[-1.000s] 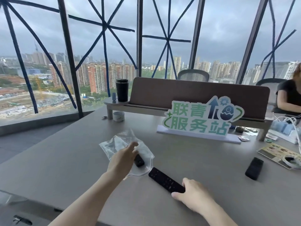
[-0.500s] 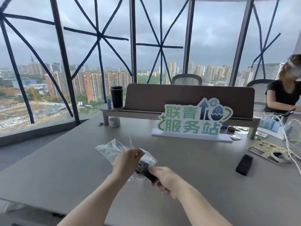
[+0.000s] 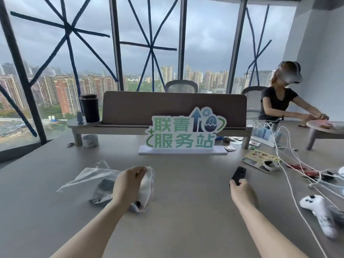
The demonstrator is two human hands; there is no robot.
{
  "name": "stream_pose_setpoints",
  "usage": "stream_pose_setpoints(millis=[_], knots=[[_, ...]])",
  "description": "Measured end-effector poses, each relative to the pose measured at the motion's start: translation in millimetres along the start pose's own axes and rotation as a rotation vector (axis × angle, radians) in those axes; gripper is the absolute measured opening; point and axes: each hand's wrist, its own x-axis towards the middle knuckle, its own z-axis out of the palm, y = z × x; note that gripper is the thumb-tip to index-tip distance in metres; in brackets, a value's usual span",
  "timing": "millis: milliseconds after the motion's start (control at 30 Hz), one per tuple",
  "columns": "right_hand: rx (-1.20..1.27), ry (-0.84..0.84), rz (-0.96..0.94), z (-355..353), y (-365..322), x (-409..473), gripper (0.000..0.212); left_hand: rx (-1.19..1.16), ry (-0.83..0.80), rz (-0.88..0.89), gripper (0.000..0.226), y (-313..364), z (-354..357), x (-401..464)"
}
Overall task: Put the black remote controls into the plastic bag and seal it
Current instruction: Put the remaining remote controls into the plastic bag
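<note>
A clear plastic bag lies on the grey table left of centre, its mouth facing right. Black remote controls show through the plastic inside it. My left hand pinches the upper edge of the bag's mouth and holds it apart. Further right, a short black remote control lies on the table. My right hand has its fingers closed on the near end of this remote.
A green and white sign stands behind, in front of a brown divider. White cables, a white game controller and a leaflet crowd the right side. A person sits at the far right. A black tumbler stands on the shelf.
My right hand pushed the long remote into the bag, then moved right and took hold of the short black remote. The view shifted rightward.
</note>
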Motion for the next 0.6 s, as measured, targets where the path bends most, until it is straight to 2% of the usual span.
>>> stream_pose_setpoints(millis=[67,200,367,433,500,567,600], knots=[[-0.066,0.029,0.039,-5,8,26,0.050,-0.054,0.003,0.026,0.021,13,4,5],[-0.201,0.008,0.101,3,10,54,0.066,-0.088,-0.128,0.069,0.018,28,18,-3],[-0.302,-0.100,0.085,8,4,61,0.049,-0.166,-0.168,0.044,0.017,33,31,-8],[-0.155,-0.257,0.105,1,-1,57,0.031,-0.187,-0.165,0.054,0.018,42,35,-6],[0.178,-0.449,0.167,-9,-6,46,0.018,-0.207,-0.163,0.057,0.019,53,38,0],[0.468,-0.599,0.193,-25,-11,25,0.015,-0.221,-0.170,0.051,0.019,62,42,5],[0.535,-0.676,0.169,-34,-11,14,0.015,-0.222,-0.177,0.047,0.019,64,44,6]])
